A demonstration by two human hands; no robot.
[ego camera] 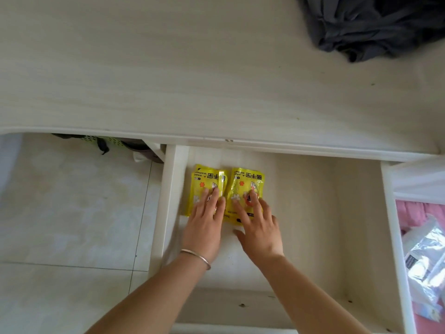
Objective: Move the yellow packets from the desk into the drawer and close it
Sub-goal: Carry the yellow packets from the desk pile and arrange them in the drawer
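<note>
Head view: left hand (203, 227) and right hand (258, 229) are pressing flat, fingers straight, on two yellow packets (246, 186) reading "HAND WARMER", lying side by side under the fingertips inside the open drawer (356, 213).

This looked like a home, most likely a bedroom or a student room. The hands reached into an open drawer (313, 213) of a pale wood-grain desk (168, 68), the plain laminate kind found in living quarters. Far beyond the right hand, a heap of dark grey clothing (375, 25) lay crumpled on the desktop. Left of the left hand was a glossy tiled floor (72, 213), with a green perforated plastic basket (96, 141) tucked under the desk. Right of the right hand showed pink fabric (409, 213) with silvery foil packets (423, 261) on it
</note>
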